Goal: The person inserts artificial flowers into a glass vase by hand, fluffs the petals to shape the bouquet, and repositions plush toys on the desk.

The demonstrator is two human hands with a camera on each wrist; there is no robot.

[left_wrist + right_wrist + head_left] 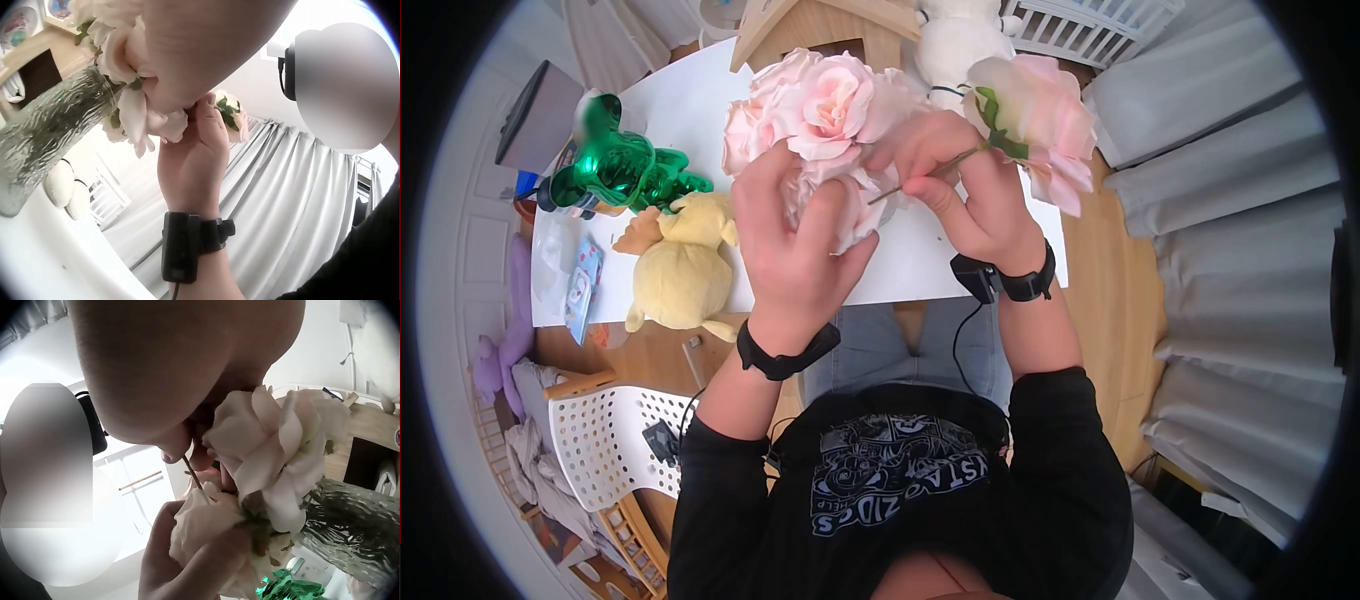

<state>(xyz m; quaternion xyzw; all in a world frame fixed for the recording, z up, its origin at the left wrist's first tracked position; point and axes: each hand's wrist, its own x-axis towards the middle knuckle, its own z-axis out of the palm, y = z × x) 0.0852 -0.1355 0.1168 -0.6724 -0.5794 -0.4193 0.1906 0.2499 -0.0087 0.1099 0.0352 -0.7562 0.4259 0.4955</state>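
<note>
A bunch of pale pink artificial roses (835, 105) stands in a textured glass vase (56, 131), which the blooms hide in the head view. My right hand (975, 205) pinches the thin green stem (945, 166) of a single pink rose (1055, 130) between thumb and fingers. That bloom points right, while the stem's bare end reaches toward the bunch. With its fingers and thumb curled about a lower bloom (203, 528) of the bunch, my left hand (790, 235) holds the front of it. The stem's tip overlaps this bloom in the head view.
Left on the white table (900, 275) are a yellow plush toy (685, 265), a shiny green figure (625, 165) and a colourful packet (583, 290). A wooden house (830, 30) and a white plush (960, 45) stand behind the roses. A perforated white chair (605, 440) is at lower left.
</note>
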